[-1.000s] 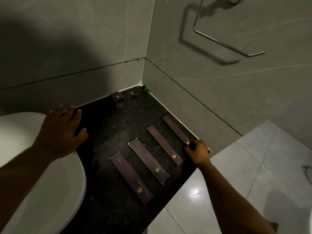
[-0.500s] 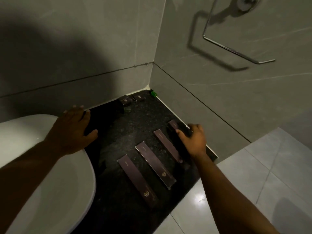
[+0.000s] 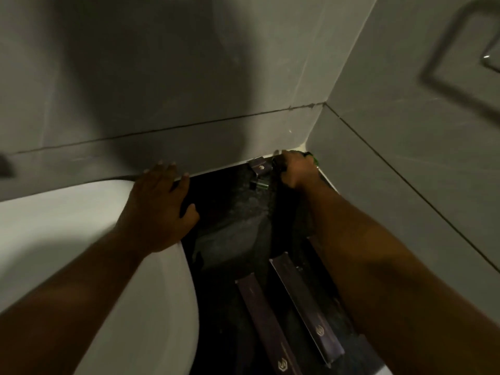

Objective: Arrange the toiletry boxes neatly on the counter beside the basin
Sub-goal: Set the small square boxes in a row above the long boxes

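Observation:
Two long dark purple toiletry boxes lie side by side on the black counter [image 3: 232, 223]: one box [image 3: 266, 324] nearer the basin, the other box [image 3: 307, 307] beside my right forearm, which hides the rest of the row. In the far corner my right hand [image 3: 296, 170] is curled over a small dark box; another small box [image 3: 258, 166] stands just left of it. My left hand [image 3: 159, 209] rests flat with fingers spread on the rim of the white basin [image 3: 67, 239].
A tiny green-capped bottle [image 3: 260, 184] lies on the counter in front of the small box, and something green [image 3: 313, 158] shows behind my right hand. Grey tiled walls close the counter at back and right. A chrome rail [image 3: 489, 59] hangs at upper right.
My right hand left the long boxes near the front edge and reached to the small boxes in the far corner. The camera moved closer and lower. My left hand stayed on the basin rim.

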Tool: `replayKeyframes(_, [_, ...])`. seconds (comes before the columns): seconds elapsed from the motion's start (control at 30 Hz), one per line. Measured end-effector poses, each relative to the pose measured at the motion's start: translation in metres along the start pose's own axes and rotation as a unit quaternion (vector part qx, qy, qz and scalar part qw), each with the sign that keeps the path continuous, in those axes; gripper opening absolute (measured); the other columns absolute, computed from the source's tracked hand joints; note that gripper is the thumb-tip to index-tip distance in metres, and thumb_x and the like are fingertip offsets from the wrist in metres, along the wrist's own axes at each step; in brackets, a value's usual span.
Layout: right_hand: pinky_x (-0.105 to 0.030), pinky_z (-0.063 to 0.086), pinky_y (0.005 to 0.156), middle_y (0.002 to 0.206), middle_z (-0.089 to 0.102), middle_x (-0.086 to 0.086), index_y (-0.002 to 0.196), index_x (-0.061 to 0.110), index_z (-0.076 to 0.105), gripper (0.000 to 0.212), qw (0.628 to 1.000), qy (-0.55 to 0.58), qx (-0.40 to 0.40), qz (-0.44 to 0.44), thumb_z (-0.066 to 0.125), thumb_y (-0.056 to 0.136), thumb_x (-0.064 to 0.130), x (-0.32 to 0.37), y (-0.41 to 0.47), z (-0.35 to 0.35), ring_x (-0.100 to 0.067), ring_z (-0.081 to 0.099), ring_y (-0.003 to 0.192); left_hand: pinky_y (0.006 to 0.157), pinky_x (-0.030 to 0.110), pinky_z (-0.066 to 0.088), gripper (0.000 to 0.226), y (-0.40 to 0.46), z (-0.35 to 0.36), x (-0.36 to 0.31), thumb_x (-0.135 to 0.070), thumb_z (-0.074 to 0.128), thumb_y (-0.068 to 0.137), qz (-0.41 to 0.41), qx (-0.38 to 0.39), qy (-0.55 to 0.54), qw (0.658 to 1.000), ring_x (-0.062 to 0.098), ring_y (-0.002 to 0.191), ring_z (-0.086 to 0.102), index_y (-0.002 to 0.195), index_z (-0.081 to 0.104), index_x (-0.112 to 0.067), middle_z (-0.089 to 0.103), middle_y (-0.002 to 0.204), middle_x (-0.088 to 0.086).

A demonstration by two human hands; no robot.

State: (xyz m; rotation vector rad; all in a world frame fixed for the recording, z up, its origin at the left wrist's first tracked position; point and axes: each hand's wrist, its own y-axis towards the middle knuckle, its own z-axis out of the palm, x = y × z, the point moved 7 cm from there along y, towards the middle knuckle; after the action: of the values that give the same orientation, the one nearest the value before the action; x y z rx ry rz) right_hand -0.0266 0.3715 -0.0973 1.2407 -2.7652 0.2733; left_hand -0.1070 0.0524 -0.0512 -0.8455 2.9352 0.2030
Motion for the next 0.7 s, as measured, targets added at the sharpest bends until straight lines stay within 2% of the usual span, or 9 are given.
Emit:
replayKeyframes(0.07, [-0.053,0.036,0.103,0.131,0.053,-0.013,0.122,0.031,0.048,0.048,1.000,-0.002,0.021,0.010,0.057,0.076,0.038,-0.004,0.020,0.006,-0.042,0.047,0.122,0.111,0.056,0.022,0.076,0.001,0.000,0.001,-0.052,0.027,0.081,-0.005,0.003,0.011,1.000,0.045,0.139,0.028,0.138,0.044,-0.005,0.037,0.148,0.027])
replayKeyframes(0.2, [-0.056,0.038,0.103,0.136,0.049,-0.016,0.129,0.031,0.047,0.054,0.997,-0.038,0.070,-0.009,0.053,0.078,0.048,-0.001,0.044,0.023,-0.043,0.044,0.124,0.115,0.052,0.017,0.081,0.004,-0.001,0.003,-0.057,0.015,0.080,-0.026,0.022,0.037,0.999,0.039,0.144,0.018,0.144,0.034,-0.011,0.027,0.154,0.022])
replayKeyframes(0.27, [-0.053,0.040,0.103,0.137,0.048,-0.019,0.133,0.028,0.047,0.055,0.997,-0.034,0.070,-0.016,0.052,0.080,0.044,-0.004,0.047,0.028,-0.044,0.044,0.125,0.116,0.050,0.014,0.082,0.004,-0.002,0.004,-0.058,0.011,0.080,-0.031,0.031,0.045,0.998,0.037,0.145,0.014,0.146,0.030,-0.013,0.024,0.156,0.020])
replayKeyframes(0.4, [-0.052,0.044,0.101,0.135,0.048,-0.026,0.134,0.016,0.044,0.064,0.997,0.015,0.062,0.036,0.059,0.076,0.040,-0.016,0.002,0.021,-0.047,0.048,0.122,0.114,0.052,0.017,0.080,0.004,-0.004,0.003,-0.056,0.015,0.081,-0.025,0.031,0.036,0.999,0.041,0.143,0.018,0.144,0.035,-0.011,0.028,0.153,0.023])
replayKeyframes(0.5, [-0.047,0.049,0.095,0.123,0.057,-0.023,0.124,0.007,0.052,0.056,0.995,0.018,0.085,0.048,0.068,0.078,0.033,-0.005,-0.057,0.022,-0.042,0.056,0.112,0.112,0.056,0.022,0.074,0.001,-0.007,0.000,-0.051,0.025,0.082,-0.017,0.014,0.007,1.000,0.046,0.138,0.027,0.138,0.044,-0.006,0.037,0.147,0.029])
replayKeyframes(0.57, [-0.043,0.051,0.092,0.119,0.063,-0.015,0.118,0.013,0.060,0.046,0.994,0.009,0.105,-0.012,0.070,0.076,0.031,0.023,-0.095,0.028,-0.034,0.060,0.107,0.112,0.057,0.021,0.072,-0.001,-0.009,0.000,-0.049,0.027,0.082,-0.018,0.004,-0.011,1.000,0.046,0.138,0.029,0.136,0.046,-0.006,0.038,0.146,0.029])
replayKeyframes(0.6, [-0.042,0.050,0.095,0.123,0.063,-0.010,0.121,0.019,0.060,0.047,0.992,0.004,0.110,-0.065,0.070,0.076,0.031,0.041,-0.112,0.033,-0.032,0.059,0.110,0.112,0.057,0.020,0.073,-0.002,-0.009,0.000,-0.049,0.027,0.082,-0.019,0.000,-0.017,1.000,0.046,0.138,0.028,0.137,0.046,-0.006,0.037,0.146,0.029])
replayKeyframes(0.7, [-0.045,0.037,0.108,0.149,0.044,0.001,0.140,0.033,0.041,0.068,0.973,-0.004,0.118,-0.197,0.067,0.078,0.027,0.081,-0.145,0.047,-0.030,0.040,0.133,0.115,0.053,0.014,0.079,-0.003,-0.009,0.001,-0.054,0.020,0.080,-0.025,-0.001,-0.030,0.999,0.043,0.142,0.021,0.141,0.039,-0.008,0.031,0.151,0.027])
